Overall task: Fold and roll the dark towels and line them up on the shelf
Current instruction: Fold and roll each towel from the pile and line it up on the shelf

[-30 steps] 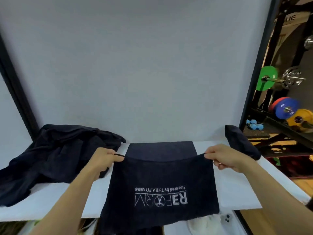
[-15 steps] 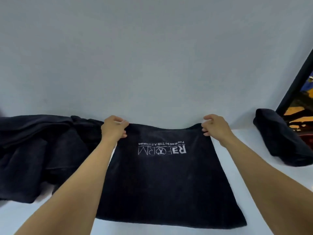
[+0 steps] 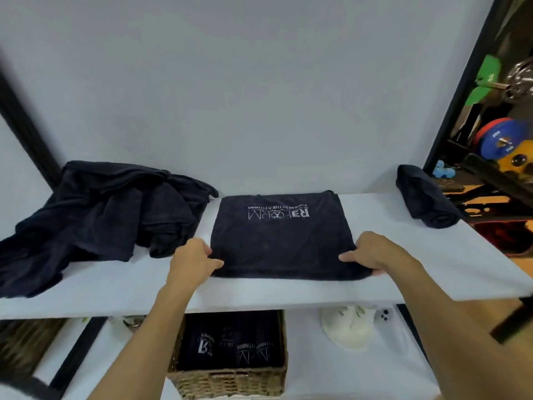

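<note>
Dark terry, folded flat: towel (image 3: 279,243) lies mid-shelf, with the logo (image 3: 279,215) at the far edge, reading upside down. L hand (image 3: 193,261) pinches the near-left corner, thumb on top. R hand (image 3: 375,252) grips the near-right corner, fingers curled over the fold. Both are closed on the cloth; neither is free.

Likely step: squaring the fold prior to next fold or roll.

Faults to expect, w/ cause:

1. Layer slip. How many layers each pinch holds cannot be told. If only the top layer is caught, a lift prob. peels it off the lower one and opens the fold.
2. Skewed roll. Uneven pull, L vs R, would turn the near edge out of parallel. The result is a cone, not a cylinder, and it will not line up.
3. Drop-off. The near edge sits close to the front lip of the shelf (image 3: 418,255). A drag toward the body could slide the cloth over the lip and down toward the basket (image 3: 230,376).
4. Snag. The loose pile (image 3: 101,215) lies just beside the towel's left edge and near the L hand. A stray flap may get drawn into the roll.
5. Placement. The finished roll (image 3: 427,197) sits well apart, near the shelf's right end. A hard nudge when lining up could push it off that end.
</note>
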The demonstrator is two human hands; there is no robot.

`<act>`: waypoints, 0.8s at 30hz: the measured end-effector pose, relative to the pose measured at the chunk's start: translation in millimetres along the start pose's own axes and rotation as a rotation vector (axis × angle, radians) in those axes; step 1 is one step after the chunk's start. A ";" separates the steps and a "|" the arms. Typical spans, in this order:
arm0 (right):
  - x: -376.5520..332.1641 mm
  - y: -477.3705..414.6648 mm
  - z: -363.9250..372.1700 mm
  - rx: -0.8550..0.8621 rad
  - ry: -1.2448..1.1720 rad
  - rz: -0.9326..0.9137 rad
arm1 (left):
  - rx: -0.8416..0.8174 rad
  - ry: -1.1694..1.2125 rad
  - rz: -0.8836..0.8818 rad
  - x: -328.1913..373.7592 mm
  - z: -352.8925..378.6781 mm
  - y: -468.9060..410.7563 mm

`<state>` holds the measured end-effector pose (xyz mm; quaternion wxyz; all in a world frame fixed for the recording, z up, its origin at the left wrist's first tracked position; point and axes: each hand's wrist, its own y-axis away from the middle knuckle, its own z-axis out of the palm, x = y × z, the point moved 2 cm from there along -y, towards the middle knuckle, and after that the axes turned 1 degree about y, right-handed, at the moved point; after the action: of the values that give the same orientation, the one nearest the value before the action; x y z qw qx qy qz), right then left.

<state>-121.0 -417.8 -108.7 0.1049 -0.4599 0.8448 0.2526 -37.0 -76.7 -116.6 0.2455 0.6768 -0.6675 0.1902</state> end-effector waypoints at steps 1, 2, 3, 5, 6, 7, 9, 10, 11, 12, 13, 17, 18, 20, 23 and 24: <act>1.6 12.4 1.3 -0.019 -0.006 0.000 | -0.014 0.053 -0.017 -4.4 -2.6 10.2; 4.4 24.3 0.6 -0.042 -0.012 0.003 | -0.039 0.095 -0.036 -9.6 -5.4 19.8; 8.8 35.9 -1.5 -0.081 -0.015 0.011 | -0.083 0.131 -0.058 -15.8 -8.5 29.7; 20.9 57.6 -7.3 -0.214 -0.023 0.040 | -0.228 0.158 -0.108 -28.0 -15.1 49.2; 26.3 66.9 -9.8 -0.286 -0.017 0.055 | -0.298 0.137 -0.123 -33.2 -18.5 57.1; 30.3 74.6 -11.2 -0.335 0.002 0.062 | -0.351 0.103 -0.124 -36.7 -21.9 63.0; 32.5 83.9 -12.5 -0.345 0.024 0.064 | -0.410 0.042 -0.111 -38.0 -27.1 68.8; 31.5 84.6 -12.5 -0.322 0.006 0.064 | -0.416 0.011 -0.103 -35.4 -28.5 68.9; 29.6 82.9 -12.2 -0.290 -0.028 0.061 | -0.399 -0.031 -0.089 -31.0 -29.5 66.9; 27.5 78.8 -12.2 -0.246 -0.071 0.057 | -0.354 -0.084 -0.060 -25.4 -30.0 62.9; 24.9 73.4 -13.1 -0.190 -0.109 0.046 | -0.287 -0.132 -0.020 -19.4 -30.1 56.8; 7.8 34.9 -19.8 0.001 -0.314 -0.036 | -0.054 -0.072 0.090 1.7 -22.6 10.6; 2.4 21.3 -21.7 0.033 -0.372 -0.054 | -0.029 -0.043 0.105 7.0 -19.5 -5.0; -8.1 -10.2 -25.1 0.078 -0.441 -0.075 | -0.011 0.009 0.122 17.1 -11.1 -38.4; -21.3 -64.5 -28.8 0.098 -0.522 -0.066 | -0.023 0.001 0.157 27.7 4.8 -86.6; -25.1 -80.7 -29.5 0.109 -0.525 -0.060 | -0.029 -0.024 0.166 31.1 9.7 -100.2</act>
<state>-38.5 -451.3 -100.0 0.3523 -0.3970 0.7872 0.3140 63.4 -108.8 -114.1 0.2305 0.6177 -0.7269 0.1922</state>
